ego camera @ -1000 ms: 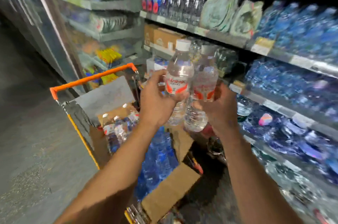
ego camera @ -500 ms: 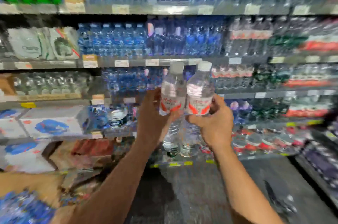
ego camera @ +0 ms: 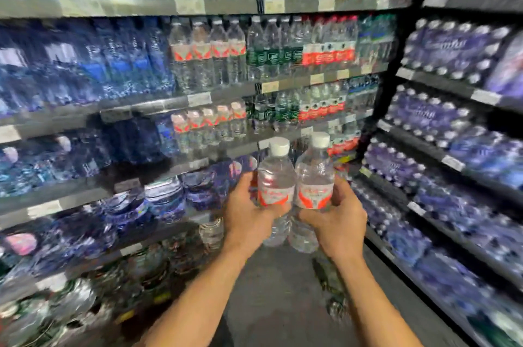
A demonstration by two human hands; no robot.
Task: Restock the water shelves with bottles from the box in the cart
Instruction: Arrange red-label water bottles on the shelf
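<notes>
Two clear water bottles with white caps and red-and-white labels stand upright side by side in front of me. My left hand [ego camera: 246, 212] grips the left bottle [ego camera: 276, 177] around its label. My right hand [ego camera: 338, 220] grips the right bottle [ego camera: 315, 174] the same way. The bottles touch each other. Behind them, the water shelves [ego camera: 198, 99] hold rows of matching red-labelled bottles [ego camera: 208, 49] and a smaller row [ego camera: 209, 121] one shelf lower. The cart and its box are out of view.
Blue-labelled bottles [ego camera: 85, 63] fill the shelves to the left, green- and red-labelled ones [ego camera: 300, 49] to the right. Shrink-wrapped purple packs [ego camera: 447, 120] fill a side rack on the right. Large jugs [ego camera: 164, 196] sit on lower shelves. Grey floor [ego camera: 277, 290] lies below my arms.
My view has swung right, from the cart to the water shelves and on along them. Both hands keep the same grip on the two bottles.
</notes>
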